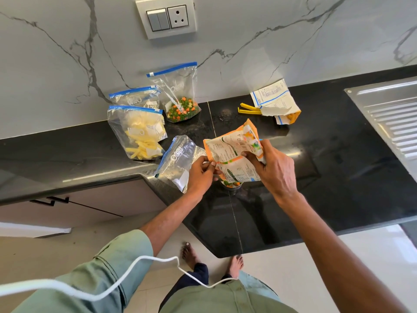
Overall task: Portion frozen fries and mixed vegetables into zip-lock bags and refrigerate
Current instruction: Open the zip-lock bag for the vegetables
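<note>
My right hand (274,168) grips an orange and white mixed-vegetable packet (232,152), tipped mouth-down over the black counter (316,181). Green and orange vegetable pieces (231,183) show just under its mouth. My left hand (200,175) pinches the packet's lower edge together with a clear zip-lock bag (178,159) with a blue seal that lies to the left. Two zip-lock bags of fries (140,134) (135,97) stand at the back left. A third zip-lock bag holding mixed vegetables (180,98) leans on the wall.
A torn white and orange fries packet (276,101) lies at the back right with yellow bag clips (249,109) beside it. A steel sink drainboard (388,114) fills the far right. The counter's edge cuts diagonally near my feet. A wall socket (167,18) sits above.
</note>
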Tool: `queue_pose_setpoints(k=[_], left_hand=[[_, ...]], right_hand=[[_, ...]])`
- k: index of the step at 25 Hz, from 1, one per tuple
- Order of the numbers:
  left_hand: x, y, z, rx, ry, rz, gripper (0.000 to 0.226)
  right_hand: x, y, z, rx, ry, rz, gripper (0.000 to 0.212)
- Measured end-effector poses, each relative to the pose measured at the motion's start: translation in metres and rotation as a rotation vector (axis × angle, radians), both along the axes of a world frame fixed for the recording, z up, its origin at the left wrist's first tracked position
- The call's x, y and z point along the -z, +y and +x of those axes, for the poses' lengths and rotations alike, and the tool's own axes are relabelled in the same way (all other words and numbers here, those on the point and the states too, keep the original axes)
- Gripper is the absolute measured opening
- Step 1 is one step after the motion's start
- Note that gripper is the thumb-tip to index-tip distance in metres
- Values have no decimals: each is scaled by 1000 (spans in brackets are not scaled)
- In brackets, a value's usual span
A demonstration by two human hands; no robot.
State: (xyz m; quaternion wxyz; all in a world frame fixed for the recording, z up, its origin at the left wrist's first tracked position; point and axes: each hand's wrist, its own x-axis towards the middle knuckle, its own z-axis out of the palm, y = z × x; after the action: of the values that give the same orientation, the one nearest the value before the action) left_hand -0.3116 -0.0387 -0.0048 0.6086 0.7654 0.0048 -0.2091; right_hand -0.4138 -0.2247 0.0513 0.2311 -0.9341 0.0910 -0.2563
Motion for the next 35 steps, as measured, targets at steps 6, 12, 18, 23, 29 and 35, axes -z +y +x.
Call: queue_pose_setpoints(k=[6,12,18,23,29,35], left_hand=[[2,4,8,56,74,-95,10],[0,-5,4,130,108,-82,18],[-8,-4,19,76,53,-67,14],[-8,-2,22,38,15,12,12],[-6,5,15,175,84,-48,27],[-3,-5,8,239,-56,-34,18]], right_hand=[[3,-14,0,-134,193,263,87],[7,-17,-9,-3,13,361,47],[8,-3,-12,55,-62,405,32],[14,5,-11,2,-65,323,29],[19,4,-10,9,-95,308,33],[31,8,-13,36,-81,369,28]])
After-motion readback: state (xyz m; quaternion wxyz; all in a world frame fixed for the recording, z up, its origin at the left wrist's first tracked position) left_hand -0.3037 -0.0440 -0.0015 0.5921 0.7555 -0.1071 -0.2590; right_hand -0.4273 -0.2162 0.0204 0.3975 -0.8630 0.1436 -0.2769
